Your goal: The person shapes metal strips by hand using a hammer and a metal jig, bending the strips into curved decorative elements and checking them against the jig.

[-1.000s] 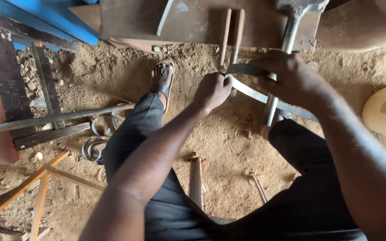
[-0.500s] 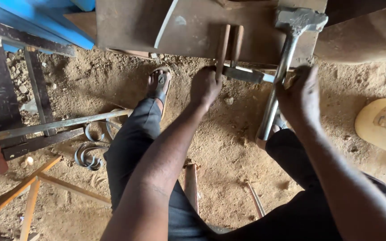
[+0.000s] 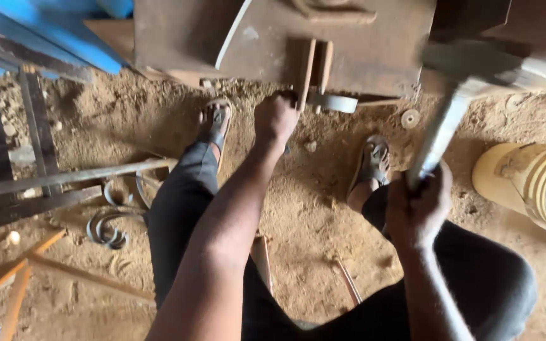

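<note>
Far left of the left hand, flat steel bars [image 3: 64, 177] and curled iron scrolls [image 3: 112, 224] are seen lying on the sandy floor [image 3: 311, 208], well apart from the work. A sandalled foot [image 3: 215, 121] is planted just left of that hand.

The left hand [image 3: 275, 119] is closed around the near end of a flat metal strip [image 3: 331, 102], which is held against two upright pegs [image 3: 314, 69] on a rusty steel block [image 3: 323, 44]. The strip's far end, bent into a curve, shows just right of the hand, touching the pegs. A second sandalled foot [image 3: 374, 159] is set between the two hands.

The right hand [image 3: 419, 205] is clenched round the shaft of a hammer [image 3: 469, 76], near its lower end. Half a second ago the hammer stood upright beside the strip while the right hand was laid on the strip; now the strip has been given over to the left hand alone, and the hammer has been taken up, tilted away to the right, its head blurred by motion above the block. From this it is judged that positioning has ended and striking has begun, the strip being kept steady at the pegs while it is beaten.

Further right of the right hand, a yellow ribbed container [image 3: 535, 186] lies on the sand, untouched.
</note>
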